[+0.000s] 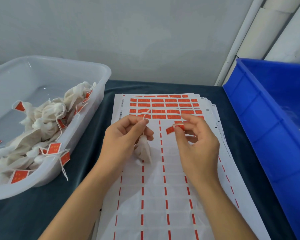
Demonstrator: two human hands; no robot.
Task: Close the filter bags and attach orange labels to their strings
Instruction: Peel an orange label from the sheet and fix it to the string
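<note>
My left hand [125, 135] pinches the string [145, 115] of a small white filter bag [144, 149], which hangs closed below my fingers over the label sheet. The string's free end sticks up past my thumb. My right hand [196, 141] pinches one peeled orange label [171, 130] between thumb and forefinger, a short way right of the string and apart from it. Under both hands lies a stack of label sheets [163, 187], with orange labels [164, 105] still on its far rows.
A clear plastic tub [100, 87] at the left holds several closed bags with orange labels on their strings. A blue crate [260, 118] stands at the right. Dark cloth [80, 179] covers the table. A grey wall stands behind it.
</note>
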